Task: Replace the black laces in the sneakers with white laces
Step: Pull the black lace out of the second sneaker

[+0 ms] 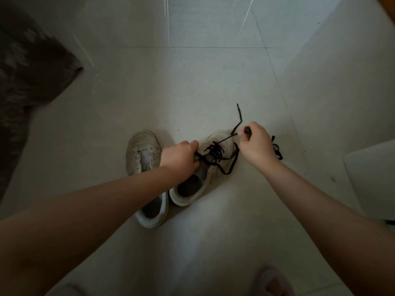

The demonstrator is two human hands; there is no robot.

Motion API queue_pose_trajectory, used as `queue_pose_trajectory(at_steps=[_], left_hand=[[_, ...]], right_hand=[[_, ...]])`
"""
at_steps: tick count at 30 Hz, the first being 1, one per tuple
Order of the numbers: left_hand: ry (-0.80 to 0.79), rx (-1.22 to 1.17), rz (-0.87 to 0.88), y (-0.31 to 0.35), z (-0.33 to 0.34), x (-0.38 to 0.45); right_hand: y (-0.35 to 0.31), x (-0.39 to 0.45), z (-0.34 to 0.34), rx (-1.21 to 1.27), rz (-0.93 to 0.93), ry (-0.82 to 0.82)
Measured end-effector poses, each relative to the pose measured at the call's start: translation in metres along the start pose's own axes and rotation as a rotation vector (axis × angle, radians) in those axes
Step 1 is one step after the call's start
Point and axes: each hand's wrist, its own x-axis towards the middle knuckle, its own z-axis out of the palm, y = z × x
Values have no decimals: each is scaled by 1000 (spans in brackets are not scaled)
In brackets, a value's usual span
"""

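Observation:
Two worn white sneakers stand side by side on the tiled floor. The left sneaker (142,154) has no lace in its eyelets. The right sneaker (201,180) still carries a loosened black lace (214,151). My left hand (179,157) pinches a strand of that lace at the shoe's left side. My right hand (255,144) is closed on another part of the same lace, and one free end trails up past it. A second black lace (277,149) lies bunched on the floor behind my right hand. No white laces are in view.
A dark patterned rug (27,82) covers the floor at the far left. A pale flat object (372,178) sits at the right edge. A slippered foot (273,284) shows at the bottom. Light grey tiles (192,82) stretch beyond the shoes.

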Motion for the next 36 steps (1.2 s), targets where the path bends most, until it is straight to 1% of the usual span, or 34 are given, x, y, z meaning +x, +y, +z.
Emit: queue_pose_trajectory(at_steps=[1,2,4,7,9,13,14,15,17,18,19,20,21,22,24,25,26,27,30,31,33,35,36], left_hand=[[-2,-4,4,0,0,1],[-7,-14,3,0,1,1],[-21,-38,-1,0,2,2],[-16,-66,-4,-2,3,1],[-10,-84,-9,-3,3,1],[-31,-114,-46,-2,3,0],[-38,-111,-52,-2,3,0],[-50,-98,-54,-3,3,1],[-83,-51,-36,-5,2,3],[-98,-32,-20,-6,2,4],[-110,-26,-5,-6,1,5],[-116,-35,4,-6,1,5],[-118,-53,5,-6,1,5],[-112,-74,3,-6,1,4],[-77,-98,13,-6,2,3],[-54,-100,22,-6,2,2],[-36,-97,32,-5,1,1],[-26,-92,41,-4,1,0],[-37,-37,55,-2,-2,-1],[-45,-3,55,-1,-3,0],[-55,78,69,0,-5,2],[-73,119,86,0,-8,2],[-85,101,84,0,-9,1]], right_hand=[[4,-2,1,-71,-2,-14],[8,-5,4,-158,-55,-28],[7,-12,10,-237,-227,-68],[-2,-15,21,-262,-478,-219],[-9,-15,29,-287,-557,-263],[-17,-8,32,-473,-677,-256],[-17,-5,31,-437,-669,-212],[-16,-2,30,-320,-608,-124],[-15,10,23,-18,-333,42],[-12,16,17,101,-183,49],[-7,21,12,154,-69,9],[-4,24,8,137,-16,-66],[-1,23,6,78,-42,-143],[-2,18,6,-8,-131,-202],[-5,5,15,-179,-389,-289],[-7,1,21,-237,-493,-323],[-11,-2,26,-295,-555,-353],[-15,-3,28,-347,-616,-362],[-18,-3,33,-418,-791,-262],[-17,-2,35,-429,-810,-224],[-18,4,34,-435,-725,-153],[-19,14,22,-304,-558,-9],[-17,20,12,-210,-454,54]])
